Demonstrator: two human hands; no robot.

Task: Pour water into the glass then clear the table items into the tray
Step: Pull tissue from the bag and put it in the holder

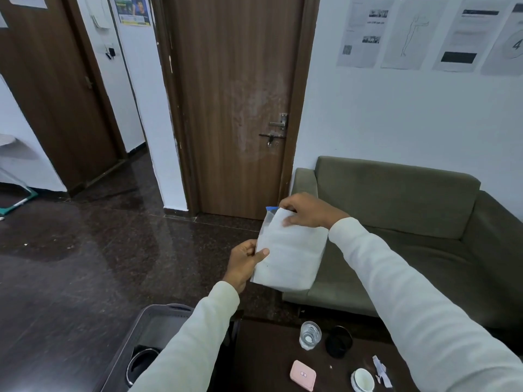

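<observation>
White pouch [291,254] (blue top edge), pink case [302,375], grey tray [147,326]

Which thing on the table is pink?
The small flat pink case with rounded corners, near the table's front edge. The glass behind it is clear, the round lid is black, and the little bowl is white.

grey plastic tray [147,332]: lower part cut off by the bottom edge, right side hidden behind the cream left sleeve [192,343].
dark round container with metal rim [141,366] in the tray: partly hidden by that sleeve, kind unclear.
white round dish [363,379]: base cut off at the bottom edge.
dark wooden table [268,349]: right end hidden under the right sleeve [424,306].
white paper packet with blue corner [291,253]: print too faint to read.
wall sheets [365,32]: text too small to read.
</observation>
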